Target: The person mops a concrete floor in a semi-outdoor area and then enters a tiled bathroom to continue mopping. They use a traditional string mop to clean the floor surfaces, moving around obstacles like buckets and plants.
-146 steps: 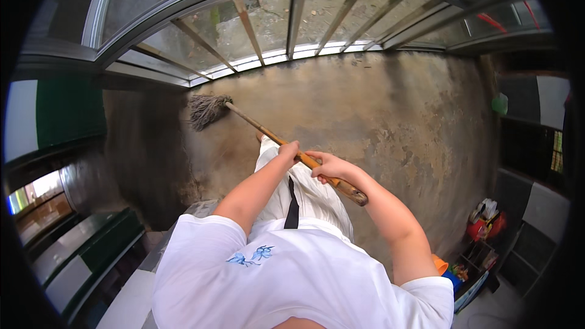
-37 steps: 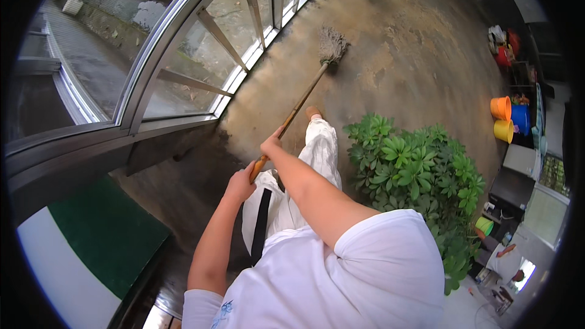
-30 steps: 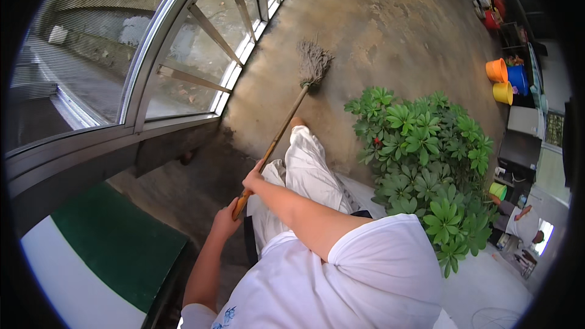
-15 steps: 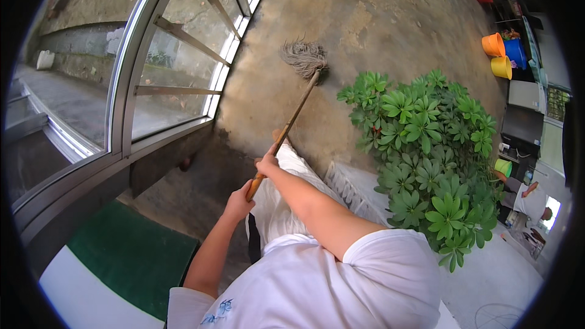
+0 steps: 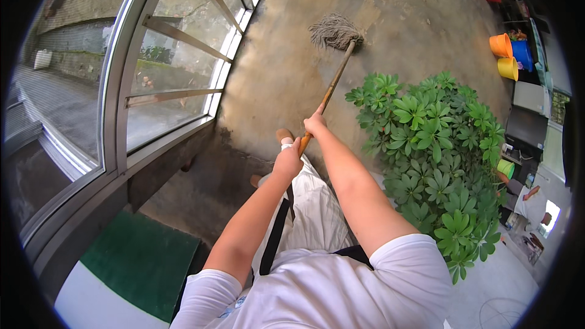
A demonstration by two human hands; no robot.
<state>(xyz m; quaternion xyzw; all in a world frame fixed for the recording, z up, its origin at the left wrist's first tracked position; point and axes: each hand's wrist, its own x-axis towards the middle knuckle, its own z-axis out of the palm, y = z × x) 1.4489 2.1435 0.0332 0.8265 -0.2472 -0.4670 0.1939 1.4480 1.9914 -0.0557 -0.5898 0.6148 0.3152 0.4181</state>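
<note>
A string mop [image 5: 335,31] with a grey, stringy head lies against the floor ahead of me. Its wooden handle slants back toward my body. My right hand [image 5: 315,123] is closed around the handle partway up. Just below, at the handle's near end, my left hand [image 5: 289,161] grips it too. Both arms reach forward, the right one nearly straight. A brown shoe [image 5: 284,134] shows just left of the hands, below white trousers [image 5: 320,207].
Glazed metal-framed windows [image 5: 177,61] run along the left. A leafy green plant [image 5: 432,146] stands close on the right. Farther right are orange [image 5: 500,44], blue [image 5: 521,55] and yellow buckets [image 5: 507,69], and another person [image 5: 530,204]. A green panel [image 5: 143,262] lies at lower left.
The mop head has slid to the right and farther away across the floor. Both hands have moved right and forward with the handle, still gripping it. A shoe has come into view.
</note>
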